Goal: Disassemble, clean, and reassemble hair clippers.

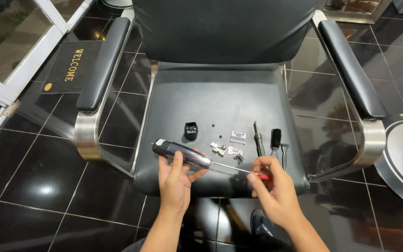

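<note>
Reaching in from the bottom edge over the front of a black chair seat point(211, 100), both forearms angling upward and slightly inward. Gripping a dark hair clipper body point(182, 154) from beneath with the left hand point(176, 179), palm up, thumb pressing along the near side, fingers curling under, the clipper lying tilted with its pale end toward upper left. Pinching the red handle of a slim screwdriver point(243, 171) with the right hand point(271, 186), fingers bunched closed around it, wrist bent, the metal shaft running left toward the clipper's lower end and meeting it there. Lying on the seat just beyond the hands: a small black cap point(191, 130), silver blade plates point(237, 137), tiny screws and metal bits point(218, 148), a dark cleaning brush point(275, 140) and a thin dark tool point(259, 140). Flanking the seat, padded armrests point(103, 65) over glossy black floor tiles point(33, 177), with a doormat point(71, 67) at upper left.
</note>
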